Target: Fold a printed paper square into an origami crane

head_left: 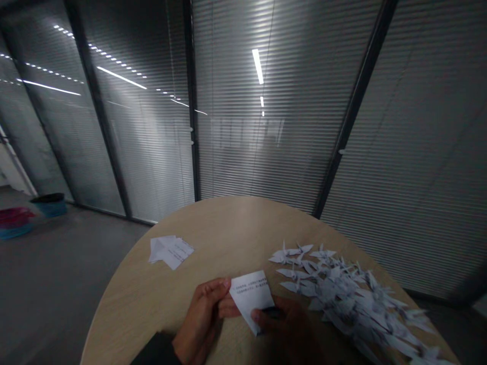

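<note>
Between my two hands is a small sheet of white paper [251, 291] with rows of printed text on its upper part. My left hand [205, 309] pinches its left edge, thumb on top and fingers beneath. At the lower right, my right hand [283, 319] grips the same paper, its thumb pressed on the face. A dark shape shows by the right hand's fingers, too dim to name. Close on the right lies a large pile of folded white paper cranes [342, 291]. To the left, several loose printed paper sheets [171, 250] lie overlapping.
Everything lies on a round wooden table [243, 218]. Behind it stands a glass partition with blinds [266, 162] and dark frames. On the floor at the far left are a blue bin [51, 207] and another bin with a red liner [15, 223].
</note>
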`<state>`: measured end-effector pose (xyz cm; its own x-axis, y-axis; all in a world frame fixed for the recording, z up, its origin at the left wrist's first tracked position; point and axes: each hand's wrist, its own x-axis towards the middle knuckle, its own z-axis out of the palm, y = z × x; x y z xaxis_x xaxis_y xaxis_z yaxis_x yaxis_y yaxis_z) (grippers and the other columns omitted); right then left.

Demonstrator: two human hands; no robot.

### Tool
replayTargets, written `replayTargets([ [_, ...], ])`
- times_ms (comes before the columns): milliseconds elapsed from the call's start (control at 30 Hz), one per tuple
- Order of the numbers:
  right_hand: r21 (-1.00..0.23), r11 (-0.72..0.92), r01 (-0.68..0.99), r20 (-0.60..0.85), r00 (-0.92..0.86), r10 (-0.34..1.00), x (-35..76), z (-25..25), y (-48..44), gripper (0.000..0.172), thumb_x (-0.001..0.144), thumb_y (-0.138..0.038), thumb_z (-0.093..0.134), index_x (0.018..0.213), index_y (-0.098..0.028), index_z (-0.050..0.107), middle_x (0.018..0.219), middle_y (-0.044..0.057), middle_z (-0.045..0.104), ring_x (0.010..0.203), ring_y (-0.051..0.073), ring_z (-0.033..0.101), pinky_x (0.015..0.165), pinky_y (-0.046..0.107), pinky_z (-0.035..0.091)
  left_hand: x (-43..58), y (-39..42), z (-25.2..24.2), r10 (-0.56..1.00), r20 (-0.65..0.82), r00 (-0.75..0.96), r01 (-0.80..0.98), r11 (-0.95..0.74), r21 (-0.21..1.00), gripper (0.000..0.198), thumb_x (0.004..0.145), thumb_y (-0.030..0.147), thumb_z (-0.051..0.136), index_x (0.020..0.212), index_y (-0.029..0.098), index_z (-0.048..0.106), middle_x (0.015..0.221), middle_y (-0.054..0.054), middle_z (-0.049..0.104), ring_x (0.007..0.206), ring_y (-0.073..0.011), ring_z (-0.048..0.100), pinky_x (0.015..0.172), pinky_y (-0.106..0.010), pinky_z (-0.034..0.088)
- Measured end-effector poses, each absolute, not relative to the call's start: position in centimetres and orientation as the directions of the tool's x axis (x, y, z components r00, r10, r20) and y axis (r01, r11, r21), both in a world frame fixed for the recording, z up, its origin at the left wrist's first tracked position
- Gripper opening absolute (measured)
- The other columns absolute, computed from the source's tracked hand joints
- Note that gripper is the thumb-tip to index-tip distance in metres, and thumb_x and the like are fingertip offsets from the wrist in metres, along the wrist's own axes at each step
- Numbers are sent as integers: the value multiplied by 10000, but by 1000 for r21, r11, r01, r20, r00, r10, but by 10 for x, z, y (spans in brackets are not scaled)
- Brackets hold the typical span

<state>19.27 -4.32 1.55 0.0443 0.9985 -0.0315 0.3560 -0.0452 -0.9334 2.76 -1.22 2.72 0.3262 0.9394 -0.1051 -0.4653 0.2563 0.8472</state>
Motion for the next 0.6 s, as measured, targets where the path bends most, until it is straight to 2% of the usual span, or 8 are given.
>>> replayTargets([
  [100, -936, -66, 345, -47, 63, 997, 194, 14, -42, 452, 577, -519, 621, 735, -112, 739, 679, 91, 723, 644, 238, 642, 574, 290, 469, 28, -11, 24, 911, -61, 408, -473, 268, 839, 331, 724, 381, 735, 817, 63, 745, 750, -152, 736, 710, -239, 694, 692, -310, 534],
  [200, -927, -97, 362, -46, 147, 988, 195, 9, -40, 472, 577, -531, 618, 770, -117, 735, 712, 110, 730, 679, 270, 659, 592, 316, 475, 28, -11, 20, 883, -65, 464, -396, 273, 877, 384, 756, 425, 703, 889, 67, 742, 814, -164, 745, 726, -233, 698, 744, -326, 534],
  [400, -943, -46, 331, -5, 123, 992, 195, 3, -40, 434, 606, -525, 639, 762, -131, 732, 700, 90, 729, 669, 251, 658, 580, 291, 476, 29, -15, 18, 888, -110, 446, -247, 240, 939, 423, 686, 494, 739, 766, 79, 749, 740, -144, 744, 665, -211, 688, 720, -311, 533],
  [600, -932, -12, 362, 24, 95, 995, 195, 1, -41, 470, 629, -528, 632, 805, -105, 740, 694, 95, 727, 655, 236, 655, 567, 276, 470, 30, -17, 23, 900, -48, 434, -291, 190, 938, 396, 678, 494, 746, 719, 100, 742, 682, -103, 723, 605, -171, 651, 662, -269, 511],
])
